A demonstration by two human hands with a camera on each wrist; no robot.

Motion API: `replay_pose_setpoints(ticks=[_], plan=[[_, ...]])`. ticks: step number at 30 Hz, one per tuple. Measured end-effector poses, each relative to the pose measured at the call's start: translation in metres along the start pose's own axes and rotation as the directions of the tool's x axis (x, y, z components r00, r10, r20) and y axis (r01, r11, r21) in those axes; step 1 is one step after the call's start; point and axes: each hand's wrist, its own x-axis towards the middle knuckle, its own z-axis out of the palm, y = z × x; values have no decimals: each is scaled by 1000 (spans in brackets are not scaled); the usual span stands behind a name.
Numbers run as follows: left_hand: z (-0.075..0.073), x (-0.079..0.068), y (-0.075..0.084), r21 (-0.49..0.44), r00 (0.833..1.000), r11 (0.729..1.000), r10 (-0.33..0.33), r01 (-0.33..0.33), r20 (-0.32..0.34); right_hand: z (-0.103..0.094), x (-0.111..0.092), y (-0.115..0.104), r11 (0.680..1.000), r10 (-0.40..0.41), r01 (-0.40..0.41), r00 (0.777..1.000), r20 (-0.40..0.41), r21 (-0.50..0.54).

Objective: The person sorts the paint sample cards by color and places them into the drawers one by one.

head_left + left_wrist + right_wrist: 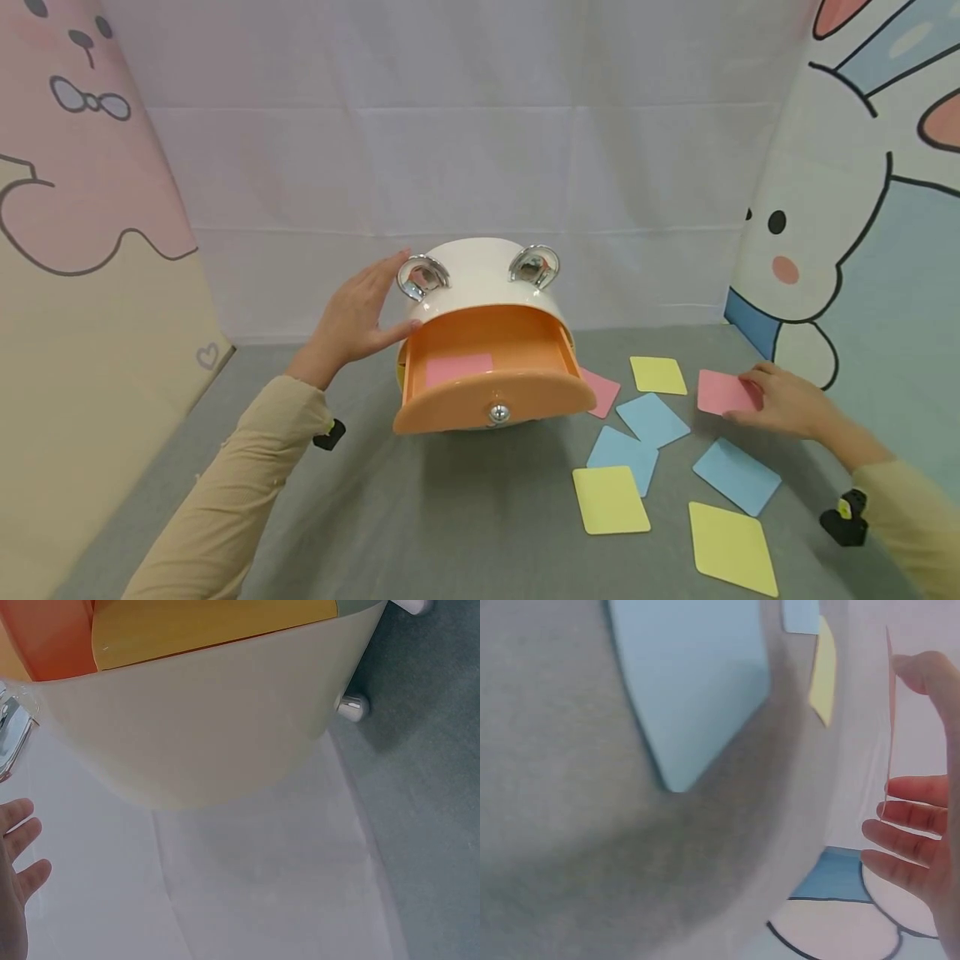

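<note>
Spotter: Start with the edges. What room have you got on the right?

Operator: From here, I see my right grip (787, 400) pinching a pink card (720, 392) by its right side. The right wrist view shows it edge-on, with the white curtain (480, 167) behind. A far yellow card (658, 375) lies just left of it, and a tilted blue card (737, 475) lies below. Strips of grey run between them.

Spotter: And towards the drawer?

Operator: Tighter. Two more blue cards (652, 419) meet at their corners, and a near yellow card (611, 500) laps over the lower one. Another pink card (602, 392) sits right by the drawer's side, partly hidden by it. The orange drawer (442, 414) stands well out of the white box (480, 275), with a pink slip (459, 368) lying inside, behind the front panel.

Spotter: The left grip?

Operator: My left grip (360, 312) has its fingers extended and holds nothing. It's beside the box, fingertips near the silver ear (423, 275), thumb at the drawer's left edge; I can't tell whether they touch.

Spotter: Surface and room?

Operator: A grey-covered desk (450, 533), with a broad stretch in front of the drawer. Its back edge meets the curtain. A pink-and-cream panel (97, 333) borders the left, a rabbit panel (900, 275) the right.
</note>
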Motion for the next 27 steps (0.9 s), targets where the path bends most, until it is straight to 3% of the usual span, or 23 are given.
replay_pose_setpoints(ticks=[7, 14, 20, 27], plan=[[0, 0, 1, -8, 1000, 1000, 0, 0, 2, -37, 8, -13, 999, -36, 36, 999, -27, -12], [-2, 0, 1, -3, 1000, 1000, -9, 9, 20, -73, 25, -45, 995, -97, 94, 992, -87, -34], [-1, 0, -1, 0, 1000, 1000, -14, 14, 23, -106, 49, -74, 986, -165, 169, 963, -213, 1], [2, 1, -2, -1, 1000, 1000, 1, -1, 7, -140, 65, -117, 958, -272, 288, 919, -284, 15]])
